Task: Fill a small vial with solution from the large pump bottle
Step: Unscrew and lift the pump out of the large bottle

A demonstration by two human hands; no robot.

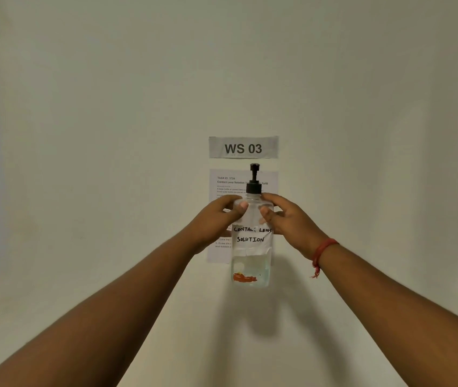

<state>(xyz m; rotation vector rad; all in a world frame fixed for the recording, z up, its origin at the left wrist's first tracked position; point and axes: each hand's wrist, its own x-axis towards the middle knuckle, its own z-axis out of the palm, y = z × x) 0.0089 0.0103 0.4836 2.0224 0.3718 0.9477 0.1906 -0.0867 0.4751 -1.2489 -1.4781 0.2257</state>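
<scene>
Wall (362, 107) behind carries a printed task sheet (222, 185) headed "Contact Lens Solution" and, above it, a sign (243, 148) reading "WS 03". Clear pump bottle (251, 263), hand-labelled "CONTACT LENS SOLUTION", is held upright before the sheet, left hand (216, 219) and right hand (289, 219) fingers clamped on its shoulders. A red thread bracelet (323, 250) circles the right wrist.

The white table (222, 358) before me fills the lower frame. At centre, the pump bottle (251, 263) seems to stand on it, shadow below.
</scene>
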